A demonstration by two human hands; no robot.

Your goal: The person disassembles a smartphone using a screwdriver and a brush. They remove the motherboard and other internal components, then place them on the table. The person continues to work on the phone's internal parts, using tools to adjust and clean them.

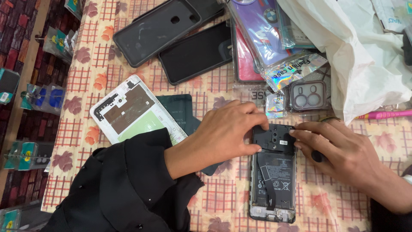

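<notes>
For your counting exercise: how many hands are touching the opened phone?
2. The left hand grips the top-left edge of the opened phone; the right hand presses its top-right edge. No other hands show.

Phone repair or accessory shop counter: flowered checked tablecloth (107,64) strewn with packaged phone cases (274,43), loose black covers (156,28), an opened phone (273,180) with battery showing, a detached white back panel (128,109), packaged stock (43,96) on the floor.

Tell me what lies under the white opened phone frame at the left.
Under the white opened phone frame lies a dark green flat sheet, on the checked floral tablecloth. The person's left hand and black sleeve cover the sheet's lower part.
</notes>
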